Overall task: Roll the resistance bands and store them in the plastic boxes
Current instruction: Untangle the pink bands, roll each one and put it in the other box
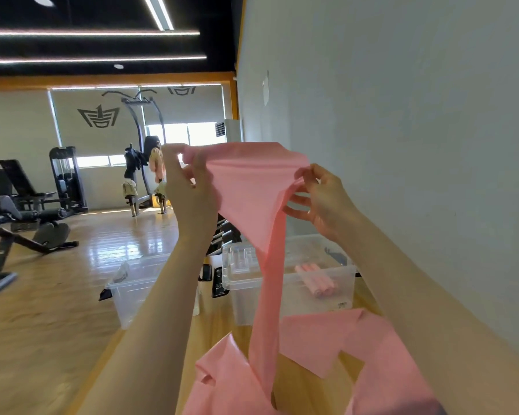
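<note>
I hold the end of a pink resistance band [249, 187] up at chest height. My left hand [189, 181] pinches its left corner and my right hand [321, 199] pinches its right corner. The band hangs down from there and trails into a loose pink heap [321, 354] on the wooden surface below. Behind it stand two clear plastic boxes: the right box [339, 292] holds several rolled pink bands [318, 280], and the left box [132, 295] sits partly behind my left forearm.
A grey wall [402, 145] runs close along the right. Gym benches [27, 223] and a weight machine [66, 178] stand across the wooden floor on the left. Black dumbbells [225, 232] lie behind the boxes.
</note>
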